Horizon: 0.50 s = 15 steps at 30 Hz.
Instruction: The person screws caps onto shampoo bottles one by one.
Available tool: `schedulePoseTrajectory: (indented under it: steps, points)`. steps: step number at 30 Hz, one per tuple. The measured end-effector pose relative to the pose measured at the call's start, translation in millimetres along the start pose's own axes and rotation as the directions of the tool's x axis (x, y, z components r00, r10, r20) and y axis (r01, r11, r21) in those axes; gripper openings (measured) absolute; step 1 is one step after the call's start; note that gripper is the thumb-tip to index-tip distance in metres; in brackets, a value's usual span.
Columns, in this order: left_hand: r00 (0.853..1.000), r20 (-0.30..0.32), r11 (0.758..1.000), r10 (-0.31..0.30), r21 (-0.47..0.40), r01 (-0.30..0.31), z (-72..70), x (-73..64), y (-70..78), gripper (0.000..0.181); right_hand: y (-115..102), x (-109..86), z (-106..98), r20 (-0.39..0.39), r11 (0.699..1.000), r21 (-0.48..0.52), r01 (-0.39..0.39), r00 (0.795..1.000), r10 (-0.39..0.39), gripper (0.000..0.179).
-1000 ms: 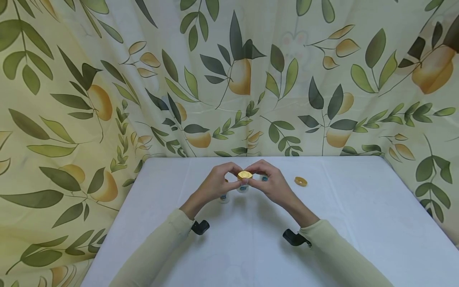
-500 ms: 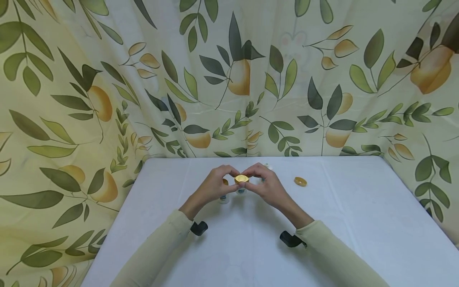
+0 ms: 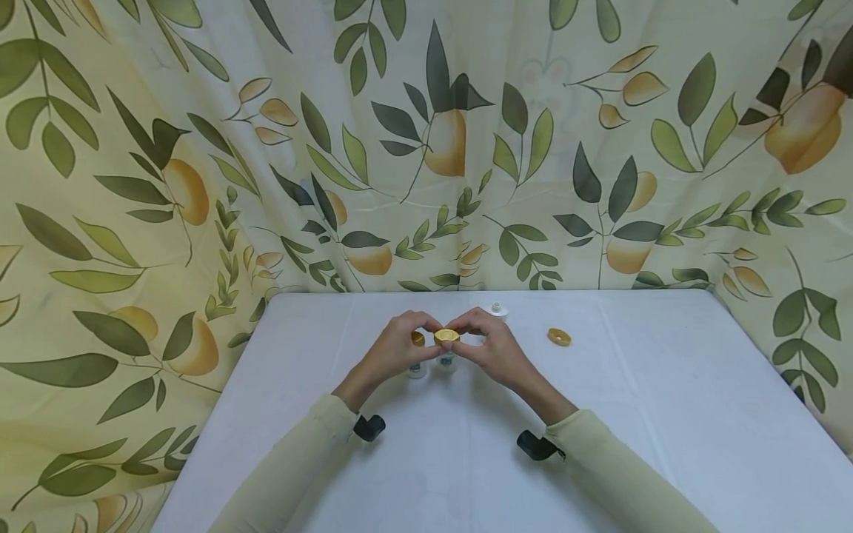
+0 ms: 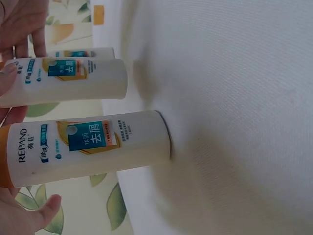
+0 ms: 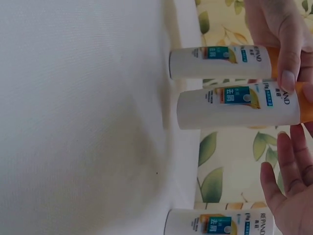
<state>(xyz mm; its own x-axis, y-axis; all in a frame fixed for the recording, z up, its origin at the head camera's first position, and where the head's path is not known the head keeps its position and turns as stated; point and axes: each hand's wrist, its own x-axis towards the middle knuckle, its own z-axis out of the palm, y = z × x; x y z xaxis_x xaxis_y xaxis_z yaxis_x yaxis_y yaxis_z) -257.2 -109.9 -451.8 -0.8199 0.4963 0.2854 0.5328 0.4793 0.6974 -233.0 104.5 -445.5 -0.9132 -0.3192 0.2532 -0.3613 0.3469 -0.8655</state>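
Observation:
Both hands meet around the orange-gold cap [image 3: 446, 337] of the middle white shampoo bottle [image 5: 237, 104], which is upright. My left hand [image 3: 398, 344] pinches it between thumb and fingers, the thumb lying at the cap's lower edge in the right wrist view. From the other side my right hand [image 3: 494, 342] grips the same cap. Close to the left stands a second capped shampoo bottle [image 4: 93, 147], partly behind the left hand in the head view. A third shampoo bottle [image 3: 497, 311], its white neck bare, stands behind the right hand.
A loose gold cap [image 3: 558, 337] lies on the white-covered table [image 3: 640, 414], right of the hands. The table's far edge runs just behind the bottles, with a leaf-and-fruit patterned curtain [image 3: 533, 148] beyond it.
Both hands have shifted slightly left and nearer, bringing the held bottle closer to the left one. The uncapped bottle's neck now shows from behind the right hand.

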Motion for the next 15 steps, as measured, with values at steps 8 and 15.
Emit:
schedulePoseTrajectory:
  steps: [8, 15]
  points:
    - [1.000, -0.026, 0.998, 0.009, 0.067, -0.008, 2.9, -0.7, -3.5, 0.023, 15.3, 2.3, 2.1, 0.013, 1.000, -0.002, 0.009, 1.000, -0.009, 0.022]
    - [0.999, -0.049, 0.995, -0.004, 0.101, 0.008, 4.7, 0.3, -7.5, 0.022, 16.7, 3.6, 1.5, 0.017, 0.999, -0.031, -0.012, 1.000, 0.012, 0.022]
